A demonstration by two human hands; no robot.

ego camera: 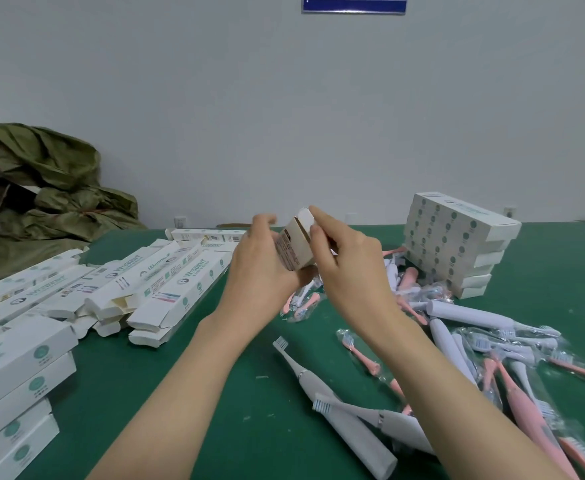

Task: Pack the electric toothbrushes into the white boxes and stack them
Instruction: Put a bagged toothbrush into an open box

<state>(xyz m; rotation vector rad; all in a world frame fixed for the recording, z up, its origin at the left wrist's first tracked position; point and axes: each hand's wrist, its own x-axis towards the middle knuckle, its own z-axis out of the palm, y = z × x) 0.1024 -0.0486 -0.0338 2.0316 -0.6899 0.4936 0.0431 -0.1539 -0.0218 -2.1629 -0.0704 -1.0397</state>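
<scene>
I hold one white box point(294, 252) up over the green table point(214, 393), its open end toward me. My left hand point(261, 268) grips the box from below and the left. My right hand point(348, 268) pinches the end flap at the box's top with forefinger and thumb. Two grey-white electric toothbrushes point(336, 410) lie crossed on the table between my forearms. What is inside the held box is hidden.
Several empty open boxes point(159, 289) lie scattered at centre left. Stacked shut boxes point(14, 382) stand at the near left, another stack point(457, 244) at the back right. Bagged pink and white brush heads and handles point(498, 348) litter the right. A green sack point(48, 202) slumps at the far left.
</scene>
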